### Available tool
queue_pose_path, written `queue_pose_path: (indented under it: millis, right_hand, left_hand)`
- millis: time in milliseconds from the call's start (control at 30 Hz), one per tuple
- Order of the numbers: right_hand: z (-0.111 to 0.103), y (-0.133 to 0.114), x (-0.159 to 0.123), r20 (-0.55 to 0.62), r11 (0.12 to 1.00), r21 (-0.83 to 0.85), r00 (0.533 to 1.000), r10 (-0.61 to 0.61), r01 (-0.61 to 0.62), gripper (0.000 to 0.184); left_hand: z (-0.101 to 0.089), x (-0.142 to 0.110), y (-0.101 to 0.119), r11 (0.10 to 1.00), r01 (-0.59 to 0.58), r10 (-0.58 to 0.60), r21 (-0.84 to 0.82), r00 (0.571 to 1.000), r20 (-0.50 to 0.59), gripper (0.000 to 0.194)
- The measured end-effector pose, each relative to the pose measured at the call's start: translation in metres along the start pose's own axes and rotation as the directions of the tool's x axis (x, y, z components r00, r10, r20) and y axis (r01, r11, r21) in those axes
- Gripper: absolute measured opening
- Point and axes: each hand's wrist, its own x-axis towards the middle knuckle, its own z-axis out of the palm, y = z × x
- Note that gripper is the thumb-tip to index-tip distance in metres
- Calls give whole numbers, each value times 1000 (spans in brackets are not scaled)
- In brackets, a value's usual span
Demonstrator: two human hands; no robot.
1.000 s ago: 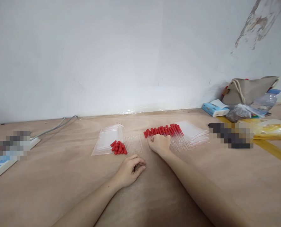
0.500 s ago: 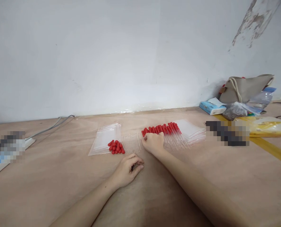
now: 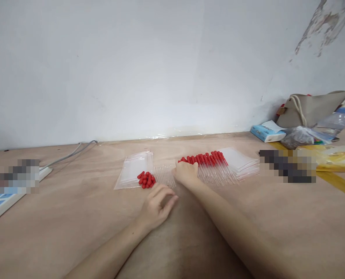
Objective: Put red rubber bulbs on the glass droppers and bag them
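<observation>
My right hand (image 3: 186, 173) is closed, its knuckles up, at the left end of a row of glass droppers with red rubber bulbs (image 3: 210, 159). Whatever its fingers grip is hidden behind the hand. Just left of it lie bare glass dropper tubes (image 3: 164, 175), side by side. My left hand (image 3: 157, 205) hovers or rests nearer to me, thumb and forefinger apart, with nothing visible between them. Beyond its fingers sits a small pile of loose red rubber bulbs (image 3: 146, 180), at the edge of some clear plastic bags (image 3: 133, 168).
More clear bags (image 3: 237, 161) are stacked right of the droppers. Farther right are a blue tissue pack (image 3: 267, 132), a grey bag (image 3: 317, 110), a yellow package (image 3: 329, 157) and a blurred dark object (image 3: 288, 166). A power strip (image 3: 4, 203) lies at left, before the wall (image 3: 131, 69).
The view has shifted, so the things on the table appear farther right. My left hand's thumb and forefinger are a little wider apart. My right hand stays at the row's left end.
</observation>
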Motion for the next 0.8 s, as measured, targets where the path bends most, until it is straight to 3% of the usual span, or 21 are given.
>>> queue_pose_path:
  millis: [67, 133, 200, 267, 333, 433, 633, 733, 800]
  right_hand:
    - [-7, 14, -12, -32, 1000, 8, 999, -28, 28, 23]
    - [-11, 36, -27, -95, 994, 40, 990, -100, 105, 24]
    - [-9, 61, -41, -161, 963, 107, 960, -229, 248, 23]
    - [-4, 85, -53, -273, 917, 163, 910, -313, 365, 23]
    - [5, 103, -61, -380, 889, 140, 853, -358, 435, 27]
    - [17, 118, -67, -439, 878, 92, 811, -387, 469, 28]
    - [25, 118, -68, -512, 861, 146, 782, -356, 488, 20]
    - [22, 114, -70, -509, 850, 164, 781, -361, 500, 15]
    - [19, 113, -72, -510, 845, 168, 778, -367, 508, 13]
  left_hand:
    - [-18, 10, -11, 987, 126, -101, 98, 968, -228, 14]
    - [-40, 21, -32, 908, 379, -305, 178, 889, -342, 17]
    - [-59, 28, -57, 813, 525, -457, 252, 843, -285, 17]
    - [-70, 29, -81, 769, 577, -559, 276, 816, -148, 20]
    - [-72, 25, -97, 737, 609, -621, 293, 781, -64, 25]
    - [-67, 19, -107, 712, 626, -659, 317, 752, -3, 32]
    - [-70, 19, -107, 692, 638, -660, 338, 749, -64, 33]
    - [-76, 25, -92, 736, 602, -563, 310, 798, -215, 27]
    - [-70, 27, -70, 822, 509, -447, 257, 855, -264, 22]
